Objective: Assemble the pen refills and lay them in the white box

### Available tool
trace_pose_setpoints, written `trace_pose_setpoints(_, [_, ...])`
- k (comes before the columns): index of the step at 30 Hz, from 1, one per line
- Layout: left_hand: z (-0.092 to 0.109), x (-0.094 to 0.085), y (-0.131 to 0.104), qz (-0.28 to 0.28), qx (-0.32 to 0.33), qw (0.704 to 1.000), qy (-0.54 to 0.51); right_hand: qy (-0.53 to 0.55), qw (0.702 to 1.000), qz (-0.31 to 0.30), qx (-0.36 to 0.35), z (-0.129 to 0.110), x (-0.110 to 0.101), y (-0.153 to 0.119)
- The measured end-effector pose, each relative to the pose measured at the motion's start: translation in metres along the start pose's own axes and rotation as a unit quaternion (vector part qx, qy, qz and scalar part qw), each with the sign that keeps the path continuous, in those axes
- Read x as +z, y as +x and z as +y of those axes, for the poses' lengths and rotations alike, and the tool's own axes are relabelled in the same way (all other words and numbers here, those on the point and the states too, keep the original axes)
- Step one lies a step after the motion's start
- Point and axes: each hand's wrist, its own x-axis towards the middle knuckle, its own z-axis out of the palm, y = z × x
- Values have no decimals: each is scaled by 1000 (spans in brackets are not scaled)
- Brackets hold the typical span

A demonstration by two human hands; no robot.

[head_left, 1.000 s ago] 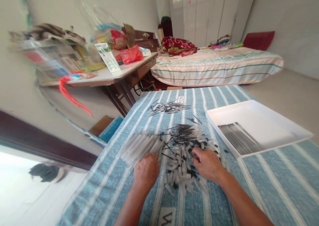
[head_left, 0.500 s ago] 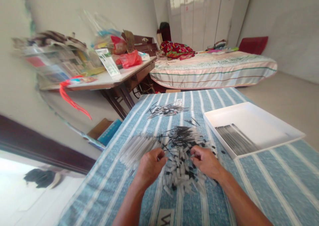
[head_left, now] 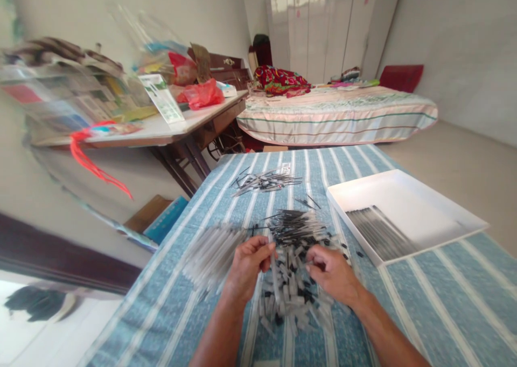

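My left hand [head_left: 252, 259] pinches a translucent pen tube [head_left: 276, 281], which slants down over a heap of small white and black caps [head_left: 293, 302]. At the right side of that heap, my right hand [head_left: 331, 270] has its fingers pressed together; whatever they hold is too small to make out. To the left of my left hand lies a pile of clear tubes [head_left: 214, 254]. Dark, thin refills [head_left: 294, 224] are bunched just beyond the caps. Farther back is a looser pile of thin dark and pale sticks [head_left: 269, 181].
A white tray [head_left: 444, 240] at the right holds a row of dark-filled pens [head_left: 379, 229]. Blue striped cloth [head_left: 194, 324] covers the table. A cluttered desk [head_left: 161, 135] stands at the left, and a bed [head_left: 335, 119] beyond.
A clear tube now shows in my left hand, which has moved slightly up and right. My right hand stays over the caps. The view has shifted a little.
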Motion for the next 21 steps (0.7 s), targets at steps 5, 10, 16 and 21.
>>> trace_pose_setpoints(5, [-10,-5,0,2,-8,999,-50,-105,994,2,-17,5,10,-2])
trace_pose_setpoints(10, [-14,-10,-1,-9,-18,998,-60,-206,976,17,-63,5,14,-3])
trace_pose_setpoints(16, [-20,-15,-1,-44,-49,994,-86,-294,953,58,-44,5,15,17])
trace_pose_setpoints(21, [-20,-12,-3,-51,-58,992,-96,-464,884,-45,-7,-11,13,46])
